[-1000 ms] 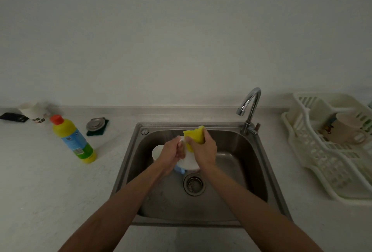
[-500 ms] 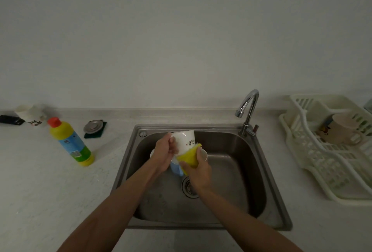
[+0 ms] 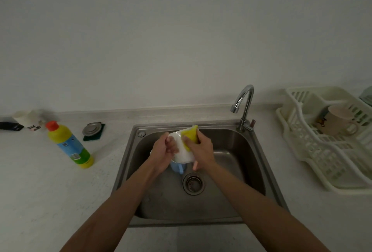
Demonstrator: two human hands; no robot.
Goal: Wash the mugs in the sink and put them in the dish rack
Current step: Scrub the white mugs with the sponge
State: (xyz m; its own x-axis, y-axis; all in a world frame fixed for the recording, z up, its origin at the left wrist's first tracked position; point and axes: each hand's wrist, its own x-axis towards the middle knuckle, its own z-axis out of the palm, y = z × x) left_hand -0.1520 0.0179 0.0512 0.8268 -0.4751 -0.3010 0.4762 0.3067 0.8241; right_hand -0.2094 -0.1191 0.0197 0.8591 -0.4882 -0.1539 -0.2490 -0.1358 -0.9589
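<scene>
On the bench [image 3: 36,191], far left, a yellow detergent bottle [image 3: 69,145] stands, with a metal strainer lid [image 3: 93,129] on a green pad [image 3: 94,138] just right of it. Over the sink [image 3: 237,151], the left hand [image 3: 162,151] has its fingers curled round a white mug [image 3: 184,153], held tilted above a blue mug [image 3: 177,168] in the basin. The right hand [image 3: 203,151] grasps a yellow sponge [image 3: 191,134] pressed on the white mug's side. Right of the faucet [image 3: 244,106], a beige mug [image 3: 336,124] sits in the dish rack [image 3: 322,163].
</scene>
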